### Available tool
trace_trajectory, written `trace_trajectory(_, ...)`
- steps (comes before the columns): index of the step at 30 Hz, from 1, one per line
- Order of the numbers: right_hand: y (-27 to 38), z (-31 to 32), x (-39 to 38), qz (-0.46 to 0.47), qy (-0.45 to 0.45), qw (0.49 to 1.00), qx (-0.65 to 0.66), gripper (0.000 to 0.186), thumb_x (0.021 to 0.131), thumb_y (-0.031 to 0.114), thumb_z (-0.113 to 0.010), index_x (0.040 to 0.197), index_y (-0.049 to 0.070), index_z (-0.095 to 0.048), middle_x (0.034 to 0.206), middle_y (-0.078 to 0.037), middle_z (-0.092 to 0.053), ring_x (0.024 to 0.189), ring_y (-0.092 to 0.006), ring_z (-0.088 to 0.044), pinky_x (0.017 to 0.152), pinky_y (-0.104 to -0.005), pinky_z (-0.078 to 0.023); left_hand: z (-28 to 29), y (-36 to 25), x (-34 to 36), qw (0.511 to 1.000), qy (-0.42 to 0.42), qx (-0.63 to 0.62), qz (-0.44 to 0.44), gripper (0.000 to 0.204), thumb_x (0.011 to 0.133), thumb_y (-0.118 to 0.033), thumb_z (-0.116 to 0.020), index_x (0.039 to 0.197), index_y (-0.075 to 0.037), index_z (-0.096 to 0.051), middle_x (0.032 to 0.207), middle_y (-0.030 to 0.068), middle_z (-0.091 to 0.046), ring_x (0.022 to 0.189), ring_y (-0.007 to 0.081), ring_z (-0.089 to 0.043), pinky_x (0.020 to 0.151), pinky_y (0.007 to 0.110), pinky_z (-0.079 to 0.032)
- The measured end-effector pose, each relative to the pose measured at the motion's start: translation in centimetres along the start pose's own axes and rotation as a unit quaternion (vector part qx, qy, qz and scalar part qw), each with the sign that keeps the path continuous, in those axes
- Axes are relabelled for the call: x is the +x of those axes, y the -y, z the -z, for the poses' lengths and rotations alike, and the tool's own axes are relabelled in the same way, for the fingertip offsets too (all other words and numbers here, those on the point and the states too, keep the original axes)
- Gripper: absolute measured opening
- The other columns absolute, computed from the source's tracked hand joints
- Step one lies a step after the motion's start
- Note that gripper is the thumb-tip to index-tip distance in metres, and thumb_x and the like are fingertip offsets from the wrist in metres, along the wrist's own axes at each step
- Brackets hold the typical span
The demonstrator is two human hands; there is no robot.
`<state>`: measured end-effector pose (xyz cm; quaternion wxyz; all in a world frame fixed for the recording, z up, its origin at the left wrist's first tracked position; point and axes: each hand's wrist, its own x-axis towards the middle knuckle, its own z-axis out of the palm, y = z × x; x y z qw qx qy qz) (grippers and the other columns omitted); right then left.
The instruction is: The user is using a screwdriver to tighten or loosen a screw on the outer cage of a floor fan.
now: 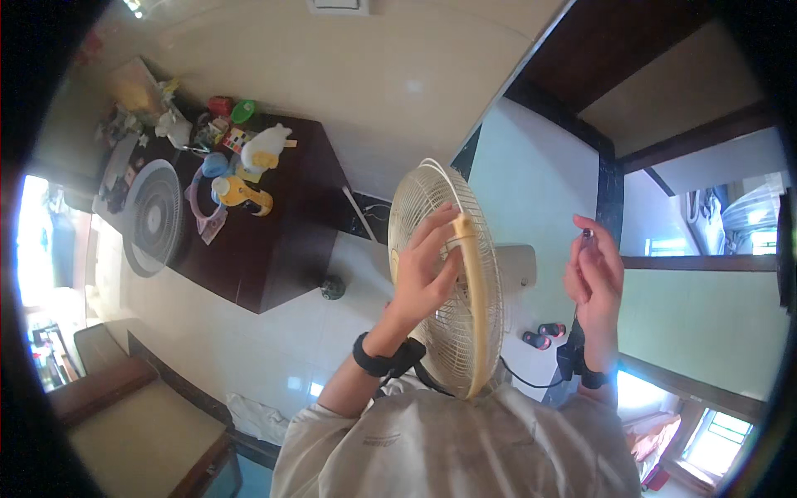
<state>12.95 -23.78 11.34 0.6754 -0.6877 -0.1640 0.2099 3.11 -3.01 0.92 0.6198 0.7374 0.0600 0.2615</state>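
A pedestal fan (440, 332) stands upright close in front of my body, its round wire cage edged by a cream band (477, 307). My left hand (427, 270) curls its fingers over the cage's rim, by a cream clip-like piece at the top of the band. To the right and apart from the fan, my right hand (598, 270) is raised, its fingers closed on a small dark object with a shiny end (588, 235). Its kind is too small to make out. A pale fan base (520, 266) shows on the floor behind the cage.
At the left, a dark wooden table (282, 224) bears a round grey fan grille (155, 217), a yellow bottle (241, 197), a white duck-shaped thing (264, 148) and clutter. Slippers (544, 335) lie on the floor at right. A black cord (527, 382) runs beside the fan.
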Motion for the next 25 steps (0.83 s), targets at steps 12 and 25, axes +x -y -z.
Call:
trace_trajectory(12, 1.6, -9.4, -5.9, 0.277, 0.134, 0.866, -0.394, 0.069, 0.067, 0.024, -0.084, 0.123, 0.002, -0.051, 0.100, -0.011, -0.052, 0.070, -0.0138, -0.056, 0.054, -0.0242, -0.048, 1.0, -0.7, -0.1, 0.990, 0.008, 0.125, -0.060, 0.049, 0.067, -0.025, -0.078, 0.111, -0.008, -0.063, 0.105, 0.0142, -0.048, 0.099, 0.0344, -0.045, 0.091, 0.046, -0.036)
trace_trajectory(25, -1.6, -11.2, -7.9, 0.206, 0.079, 0.818, -0.532, 0.072, 0.065, 0.014, -0.074, 0.132, 0.009, -0.050, 0.087, -0.005, -0.060, 0.060, -0.0220, -0.062, 0.052, -0.0311, -0.051, 1.1, -1.1, -5.7, 0.978, -0.069, 0.190, -0.057, 0.046, 0.056, -0.018, -0.081, 0.099, -0.012, -0.068, 0.098, 0.0080, -0.049, 0.095, 0.0272, -0.044, 0.084, 0.040, -0.034)
